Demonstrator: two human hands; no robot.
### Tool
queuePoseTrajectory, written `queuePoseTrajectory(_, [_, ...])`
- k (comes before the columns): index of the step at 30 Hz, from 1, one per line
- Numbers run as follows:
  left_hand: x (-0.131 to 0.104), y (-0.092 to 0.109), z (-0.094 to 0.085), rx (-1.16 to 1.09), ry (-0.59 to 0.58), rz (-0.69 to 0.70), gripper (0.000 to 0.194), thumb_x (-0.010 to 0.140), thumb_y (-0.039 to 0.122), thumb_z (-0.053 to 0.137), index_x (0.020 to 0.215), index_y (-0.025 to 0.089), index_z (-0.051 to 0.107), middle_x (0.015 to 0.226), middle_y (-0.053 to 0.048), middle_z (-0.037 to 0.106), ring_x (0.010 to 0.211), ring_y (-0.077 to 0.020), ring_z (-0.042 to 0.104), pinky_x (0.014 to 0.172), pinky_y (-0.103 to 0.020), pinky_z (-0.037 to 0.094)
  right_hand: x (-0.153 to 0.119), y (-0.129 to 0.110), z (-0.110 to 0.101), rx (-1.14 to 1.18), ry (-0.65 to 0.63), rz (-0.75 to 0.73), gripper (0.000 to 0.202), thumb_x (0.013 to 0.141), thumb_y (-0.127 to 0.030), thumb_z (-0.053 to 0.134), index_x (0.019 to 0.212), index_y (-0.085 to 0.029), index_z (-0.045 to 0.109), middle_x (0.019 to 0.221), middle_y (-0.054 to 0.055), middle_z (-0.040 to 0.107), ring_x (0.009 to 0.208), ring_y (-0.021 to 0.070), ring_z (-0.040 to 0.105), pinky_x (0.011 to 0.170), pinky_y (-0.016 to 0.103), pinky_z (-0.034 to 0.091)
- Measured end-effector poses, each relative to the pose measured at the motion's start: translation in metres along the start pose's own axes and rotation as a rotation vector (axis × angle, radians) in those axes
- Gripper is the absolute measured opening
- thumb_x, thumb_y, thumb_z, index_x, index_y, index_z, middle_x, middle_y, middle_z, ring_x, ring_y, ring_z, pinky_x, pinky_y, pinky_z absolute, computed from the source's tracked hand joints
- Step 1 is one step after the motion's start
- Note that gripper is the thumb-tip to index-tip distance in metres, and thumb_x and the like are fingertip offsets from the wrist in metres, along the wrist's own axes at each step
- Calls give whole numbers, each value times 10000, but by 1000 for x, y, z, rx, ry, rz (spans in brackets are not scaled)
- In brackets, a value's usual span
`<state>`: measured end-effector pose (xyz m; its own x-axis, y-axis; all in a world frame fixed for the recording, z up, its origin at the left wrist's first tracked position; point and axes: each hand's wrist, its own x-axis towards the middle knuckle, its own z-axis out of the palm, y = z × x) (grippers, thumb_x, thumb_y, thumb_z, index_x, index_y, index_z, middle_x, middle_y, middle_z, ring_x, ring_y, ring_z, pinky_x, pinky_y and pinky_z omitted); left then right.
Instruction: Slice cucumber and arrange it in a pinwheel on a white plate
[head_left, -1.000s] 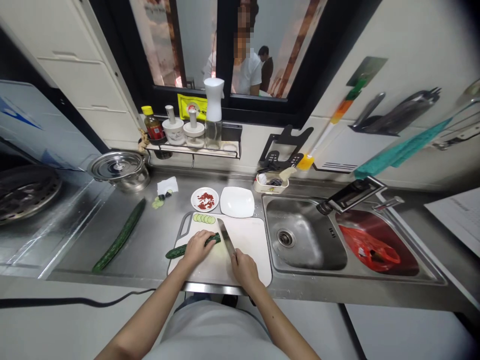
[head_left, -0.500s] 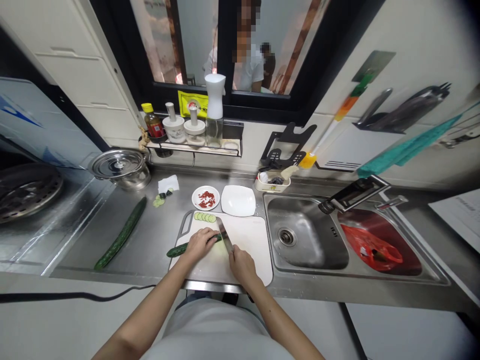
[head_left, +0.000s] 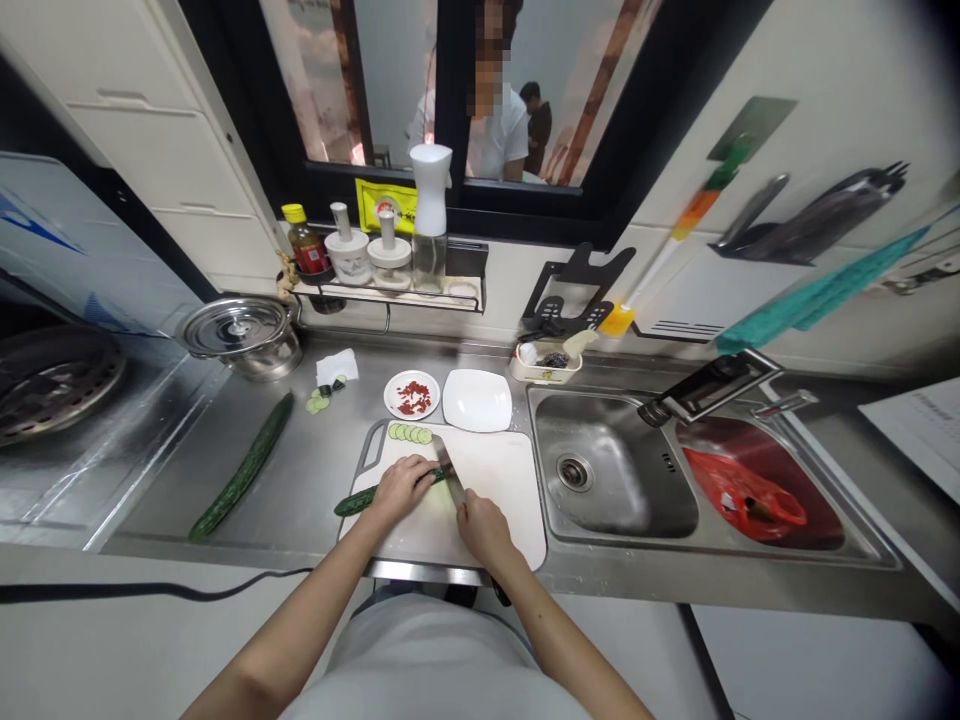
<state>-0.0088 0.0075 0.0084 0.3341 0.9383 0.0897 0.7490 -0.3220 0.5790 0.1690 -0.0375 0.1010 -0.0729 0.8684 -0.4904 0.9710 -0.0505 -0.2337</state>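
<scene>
Closer to the left hand (head_left: pixel 403 485) than before, the knife (head_left: pixel 451 474) meets the cucumber (head_left: pixel 356 501) near its right end, its handle wrapped in the right hand (head_left: pixel 482 525). The left hand's bent fingers clamp the cucumber on the cutting board (head_left: pixel 502 505). Beyond that grip lie cucumber slices (head_left: pixel 410 433), then a white plate (head_left: pixel 477 401).

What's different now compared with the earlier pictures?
The right hand and its metal-bladed knife have shifted slightly left, bringing the blade up to the cut end of the bumpy dark green cucumber. Nothing was picked up or let go. The left hand still holds the cucumber; the row of pale green round slices stayed put.
</scene>
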Motion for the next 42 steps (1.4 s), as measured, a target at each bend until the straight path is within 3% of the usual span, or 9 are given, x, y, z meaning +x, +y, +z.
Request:
queuePoseTrajectory(20, [-5, -2, 7, 5, 51, 32, 273, 909, 308, 508, 1140, 285, 651, 1052, -37, 636, 979, -184, 552, 881, -317, 440, -10, 2, -1, 2, -54, -12, 318, 902, -124, 359, 1122, -107, 587, 1000, 166, 676, 980, 234, 632, 758, 282, 421])
queuePoseTrajectory(42, [-3, 3, 2, -33, 36, 3, 265, 905, 303, 506, 1122, 283, 658, 1038, -32, 650, 971, -186, 560, 867, -317, 441, -28, 12, -4, -9, -111, -21, 307, 886, -104, 381, 1089, -111, 611, 1008, 163, 683, 992, 234, 630, 763, 281, 412])
